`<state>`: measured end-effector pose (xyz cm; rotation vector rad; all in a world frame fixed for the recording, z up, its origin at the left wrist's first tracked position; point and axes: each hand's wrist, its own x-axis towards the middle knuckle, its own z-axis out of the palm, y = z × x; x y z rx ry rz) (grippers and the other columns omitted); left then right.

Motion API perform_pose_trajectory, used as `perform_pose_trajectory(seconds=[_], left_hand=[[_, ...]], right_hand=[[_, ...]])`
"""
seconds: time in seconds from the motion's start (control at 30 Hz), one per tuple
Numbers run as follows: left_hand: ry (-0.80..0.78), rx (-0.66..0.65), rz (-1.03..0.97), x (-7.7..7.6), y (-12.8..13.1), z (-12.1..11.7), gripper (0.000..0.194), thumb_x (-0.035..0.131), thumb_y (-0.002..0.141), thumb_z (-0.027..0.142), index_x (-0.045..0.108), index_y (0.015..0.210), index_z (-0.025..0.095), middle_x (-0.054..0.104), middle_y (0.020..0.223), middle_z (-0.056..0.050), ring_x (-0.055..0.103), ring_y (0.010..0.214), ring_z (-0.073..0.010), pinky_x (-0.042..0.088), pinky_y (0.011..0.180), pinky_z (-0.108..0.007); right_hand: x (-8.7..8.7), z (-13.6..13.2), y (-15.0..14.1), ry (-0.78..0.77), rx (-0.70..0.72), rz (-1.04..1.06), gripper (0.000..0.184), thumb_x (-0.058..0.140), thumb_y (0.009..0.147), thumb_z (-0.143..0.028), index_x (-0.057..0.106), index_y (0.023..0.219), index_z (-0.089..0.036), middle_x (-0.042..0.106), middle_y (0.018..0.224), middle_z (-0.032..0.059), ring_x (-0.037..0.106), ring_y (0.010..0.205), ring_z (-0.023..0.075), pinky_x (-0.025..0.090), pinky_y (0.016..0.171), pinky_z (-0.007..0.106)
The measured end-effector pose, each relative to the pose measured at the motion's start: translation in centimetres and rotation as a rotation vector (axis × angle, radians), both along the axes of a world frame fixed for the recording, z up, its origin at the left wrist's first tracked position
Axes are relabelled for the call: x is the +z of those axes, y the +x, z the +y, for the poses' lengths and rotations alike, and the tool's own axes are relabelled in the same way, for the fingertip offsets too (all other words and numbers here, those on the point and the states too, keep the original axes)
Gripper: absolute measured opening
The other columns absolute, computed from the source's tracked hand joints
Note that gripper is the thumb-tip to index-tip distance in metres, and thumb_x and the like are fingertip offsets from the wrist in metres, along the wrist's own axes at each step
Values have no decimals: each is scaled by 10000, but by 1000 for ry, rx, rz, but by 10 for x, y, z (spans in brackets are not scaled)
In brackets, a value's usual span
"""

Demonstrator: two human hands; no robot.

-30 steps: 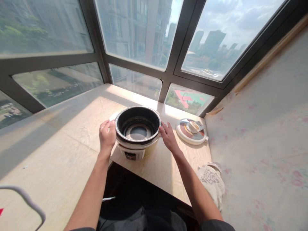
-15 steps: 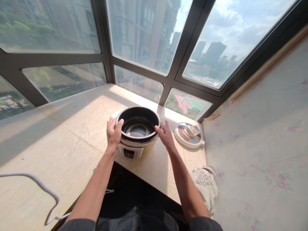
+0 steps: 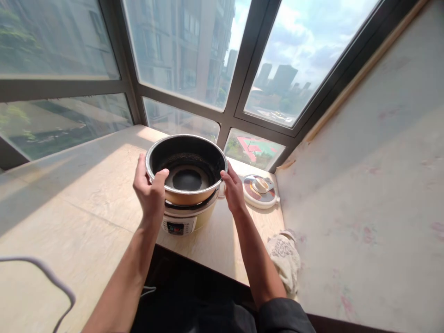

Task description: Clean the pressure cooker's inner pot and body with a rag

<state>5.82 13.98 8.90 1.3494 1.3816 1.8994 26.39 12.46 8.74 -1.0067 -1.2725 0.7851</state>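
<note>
Black-lined pot (image 3: 187, 178) in both hands (image 3: 150, 188) (image 3: 234, 188), rim above cooker (image 3: 192, 221).

I see the pot (image 3: 187, 169) just left of the centre of the frame, mouth upward, its rim a bright silvery ring. The inside is black, with paler rings around a dark round middle at the bottom, and I make out no food in it. Below the rim a band of golden-brown outer wall shows toward me. The pot is raised partly clear of the cooker (image 3: 194, 221) beneath it; how deep its base sits, I can't tell. The cooker stands upright just below, cream and yellowish, with a dark upper edge and, facing the bottom of the frame, a pale panel (image 3: 178, 226) whose dark display glows red.
</note>
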Motion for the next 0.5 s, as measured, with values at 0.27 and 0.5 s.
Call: perform_pose_trajectory(seconds=[0.27, 0.5], left_hand=[[303, -127, 106, 50, 76, -71, 896, 673, 861, 378, 265, 1647, 241, 259, 1731, -30, 193, 1613, -337, 184, 1336, -469], [193, -501, 114, 16, 155, -117, 1038, 666, 869, 496, 44, 1682, 322, 146, 1757, -62, 140, 1624, -340, 212, 1321, -498]], right_hand=[[48, -52, 21, 207, -338, 154, 757, 325, 966, -430, 213, 1685, -220, 509, 1579, 54, 470, 1478, 307, 396, 1210, 564], [15, -137, 85, 291, -686, 274, 645, 463, 942, -331, 452, 1579, -234, 511, 1574, 47, 427, 1499, 306, 290, 1292, 510]])
